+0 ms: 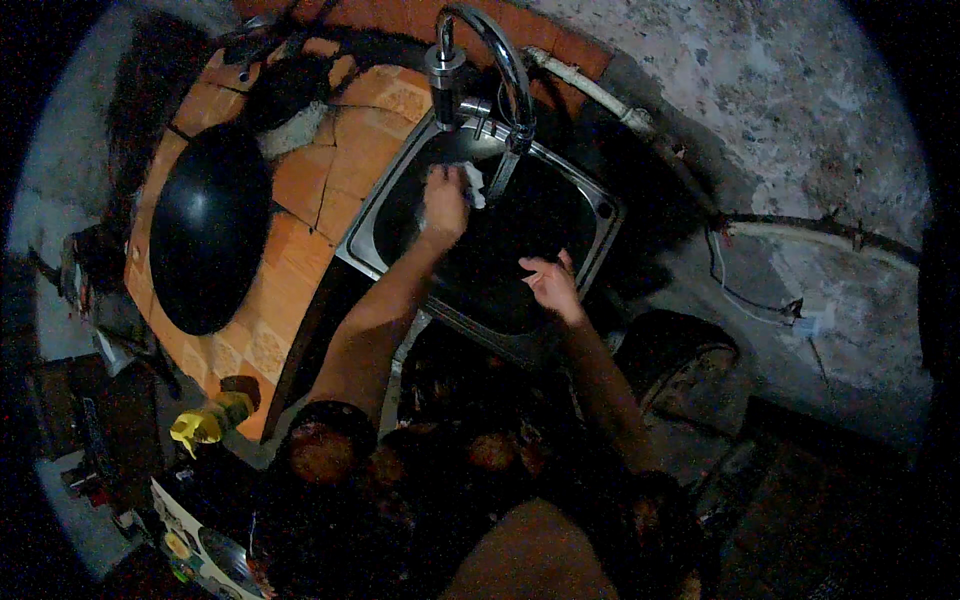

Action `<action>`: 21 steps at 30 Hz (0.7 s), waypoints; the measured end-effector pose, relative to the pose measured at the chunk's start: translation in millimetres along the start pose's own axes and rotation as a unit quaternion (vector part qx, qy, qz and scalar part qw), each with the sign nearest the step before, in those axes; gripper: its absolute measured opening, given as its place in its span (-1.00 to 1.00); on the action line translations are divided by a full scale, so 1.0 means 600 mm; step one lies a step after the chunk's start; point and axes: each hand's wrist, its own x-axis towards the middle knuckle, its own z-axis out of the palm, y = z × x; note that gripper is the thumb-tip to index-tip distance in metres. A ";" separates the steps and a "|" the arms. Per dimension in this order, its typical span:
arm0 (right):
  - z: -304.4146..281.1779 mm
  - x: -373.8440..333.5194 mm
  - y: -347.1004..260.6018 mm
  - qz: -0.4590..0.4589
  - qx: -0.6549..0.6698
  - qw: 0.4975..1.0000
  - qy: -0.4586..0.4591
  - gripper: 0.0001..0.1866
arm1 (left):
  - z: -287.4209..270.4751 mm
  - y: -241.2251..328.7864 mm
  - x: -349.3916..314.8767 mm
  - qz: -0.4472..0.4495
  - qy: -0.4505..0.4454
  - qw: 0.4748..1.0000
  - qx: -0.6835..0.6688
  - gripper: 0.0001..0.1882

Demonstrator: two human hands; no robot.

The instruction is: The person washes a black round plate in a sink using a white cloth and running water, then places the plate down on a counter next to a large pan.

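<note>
My left hand (446,207) is over the far left part of the metal sink (361,246), its fingers closed on a small, white, crumpled cloth (475,187). The cloth is beside the outlet of the chrome faucet (513,80), which arches over the sink from the back rim. My right hand (553,284) hovers above the near right side of the basin, with fingers apart and nothing seen in them. The basin's inside is too dark to make out what lies in it.
A large, black, rounded pan-like object (208,235) lies on the orange tiled counter (330,180) at left. A yellow bottle (215,420) is by the counter's near corner. Pipes (590,92) run along the rough wall. At lower left is a pale, patterned panel (190,525).
</note>
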 end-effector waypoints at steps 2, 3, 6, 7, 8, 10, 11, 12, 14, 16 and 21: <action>-0.001 0.008 0.004 0.026 -0.002 0.999 -0.023 -0.68 | -0.005 0.050 -0.042 -0.024 -0.082 0.991 -0.108 -0.85; 0.003 0.010 0.006 0.040 -0.002 0.999 -0.034 -0.68 | -0.001 0.076 -0.074 -0.015 -0.097 0.980 -0.172 -0.86; 0.009 0.009 0.027 0.324 0.504 0.800 0.033 -0.79 | -0.038 0.135 -0.087 0.100 -0.164 0.963 -0.191 -0.86; 0.011 0.010 0.031 0.341 0.523 0.780 0.031 -0.81 | -0.038 0.128 -0.074 0.120 -0.179 0.964 -0.159 -0.84; 0.012 0.000 0.020 0.252 0.341 0.905 -0.007 -0.83 | -0.026 0.106 -0.061 0.121 -0.147 0.977 -0.096 -0.84; 0.006 0.008 0.001 0.174 0.202 0.962 -0.054 -0.83 | -0.003 0.044 -0.025 0.074 -0.110 0.991 0.004 -0.83; 0.003 0.015 -0.005 0.206 0.261 0.941 -0.060 -0.82 | -0.008 0.035 -0.003 0.000 -0.129 0.991 0.028 -0.83; 0.026 0.008 0.019 0.183 0.343 0.920 -0.051 -0.77 | 0.001 0.031 0.000 -0.013 -0.090 0.996 0.026 -0.83; 0.052 -0.009 0.060 0.130 0.388 0.912 -0.022 -0.71 | 0.019 0.042 -0.010 -0.022 -0.083 0.996 -0.013 -0.81; 0.068 -0.002 0.064 0.100 0.364 0.926 -0.006 -0.70 | 0.023 0.074 -0.052 0.073 -0.073 0.991 -0.081 -0.77; 0.073 -0.008 0.091 0.207 0.486 0.848 -0.049 -0.67 | 0.006 0.060 -0.001 0.125 -0.160 0.979 -0.016 -0.80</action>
